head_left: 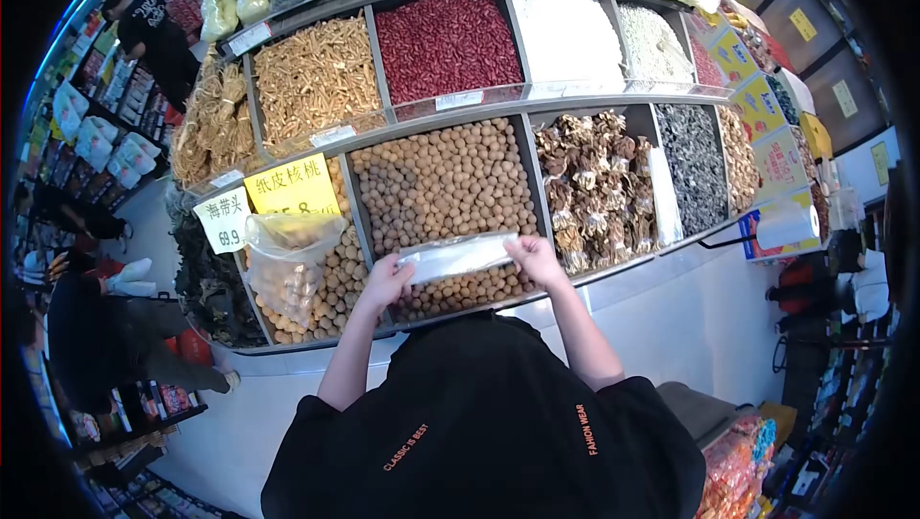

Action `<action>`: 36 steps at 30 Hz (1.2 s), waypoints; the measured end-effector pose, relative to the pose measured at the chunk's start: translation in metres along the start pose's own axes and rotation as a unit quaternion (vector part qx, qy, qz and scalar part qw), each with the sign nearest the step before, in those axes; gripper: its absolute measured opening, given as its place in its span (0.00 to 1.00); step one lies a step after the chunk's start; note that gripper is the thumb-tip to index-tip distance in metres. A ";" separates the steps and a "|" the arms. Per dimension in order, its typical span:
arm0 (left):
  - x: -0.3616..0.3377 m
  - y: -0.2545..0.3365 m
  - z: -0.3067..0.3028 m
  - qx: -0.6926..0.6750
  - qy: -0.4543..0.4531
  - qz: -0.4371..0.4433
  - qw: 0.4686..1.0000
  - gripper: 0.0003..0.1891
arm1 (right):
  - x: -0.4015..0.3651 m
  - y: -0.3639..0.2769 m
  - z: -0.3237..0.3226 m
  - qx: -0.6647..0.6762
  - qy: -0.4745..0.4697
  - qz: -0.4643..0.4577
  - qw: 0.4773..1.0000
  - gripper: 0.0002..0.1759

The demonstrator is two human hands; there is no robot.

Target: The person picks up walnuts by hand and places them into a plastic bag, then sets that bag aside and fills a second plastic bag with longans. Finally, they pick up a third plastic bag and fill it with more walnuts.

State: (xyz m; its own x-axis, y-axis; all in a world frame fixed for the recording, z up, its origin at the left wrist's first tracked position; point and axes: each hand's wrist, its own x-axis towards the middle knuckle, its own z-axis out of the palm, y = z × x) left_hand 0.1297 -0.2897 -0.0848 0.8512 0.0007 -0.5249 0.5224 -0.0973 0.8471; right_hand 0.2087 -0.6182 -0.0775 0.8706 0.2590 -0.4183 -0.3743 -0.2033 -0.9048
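A flat strip of clear plastic, which looks like a folded plastic bag (457, 258), stretches between my two hands. My left hand (387, 282) pinches its left end, and my right hand (537, 262) grips the right end with closed fingers. Below the strip lies a bin of walnuts (446, 174). To the left, a clear bag with round nuts in it (287, 275) rests on another bin of walnuts (345, 275). A yellow price sign (293, 184) and a white price sign (222, 219) stand behind that bag.
Dried mushrooms (594, 184) fill the bin to the right, with a white roll (666, 195) at its edge. Red beans (448, 45) lie in the upper row. A plastic bag roll (788, 223) hangs at the right end. People (96, 327) stand in the left aisle.
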 end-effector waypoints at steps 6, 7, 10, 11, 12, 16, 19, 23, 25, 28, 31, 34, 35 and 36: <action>0.089 0.084 0.012 -0.245 0.072 0.108 0.961 0.26 | 0.098 -0.062 -0.049 0.232 0.055 -0.053 0.970 0.13; 0.096 0.098 0.025 -0.371 0.110 0.123 0.914 0.32 | 0.110 -0.073 -0.050 0.291 0.054 -0.079 0.952 0.19; 0.112 0.097 0.035 -0.381 0.211 0.136 0.890 0.38 | 0.125 -0.076 -0.044 0.177 0.207 -0.119 0.955 0.34; 0.105 0.092 0.037 -0.384 0.223 0.133 0.886 0.38 | 0.122 -0.067 -0.041 0.168 0.225 -0.130 0.951 0.31; 0.091 0.081 0.040 -0.371 0.196 0.124 0.899 0.37 | 0.119 -0.058 -0.038 0.186 0.201 -0.134 0.952 0.30; 0.004 0.042 0.058 -0.349 0.118 0.063 0.927 0.32 | 0.101 -0.019 -0.016 0.168 0.130 -0.093 0.973 0.15; -0.049 -0.003 0.071 -0.314 0.089 0.007 0.945 0.26 | 0.112 -0.004 0.007 0.155 0.087 -0.111 0.978 0.09; -0.087 -0.038 0.080 -0.294 0.113 -0.030 0.949 0.18 | 0.130 -0.026 0.032 0.126 0.043 -0.149 0.980 0.05; -0.094 -0.039 0.081 -0.310 0.134 -0.022 0.941 0.18 | 0.144 -0.036 0.040 0.102 0.064 -0.141 0.983 0.05; -0.099 -0.033 0.073 -0.239 0.118 -0.039 0.963 0.22 | 0.172 -0.062 0.039 0.077 0.055 -0.049 0.994 0.12; -0.098 -0.029 0.054 -0.185 0.101 0.006 0.978 0.23 | 0.170 -0.092 0.044 0.151 0.029 -0.063 0.986 0.18; -0.096 -0.017 0.032 -0.190 0.128 0.076 0.970 0.24 | 0.159 -0.074 0.054 0.070 0.087 -0.081 0.990 0.19; -0.101 -0.006 0.026 -0.194 0.169 0.134 0.957 0.24 | 0.148 -0.068 0.059 -0.025 0.139 -0.100 0.985 0.18; -0.106 0.007 0.019 -0.136 0.267 0.186 0.936 0.26 | 0.158 -0.036 0.063 -0.040 0.180 -0.154 0.971 0.12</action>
State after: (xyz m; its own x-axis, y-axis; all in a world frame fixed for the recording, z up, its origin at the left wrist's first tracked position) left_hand 0.0423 -0.3098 -0.0244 0.8427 0.5213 -0.1343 0.1167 0.0667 0.9909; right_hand 0.3401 -0.5105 -0.1160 0.9979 -0.0237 -0.0606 -0.0646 -0.2455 -0.9672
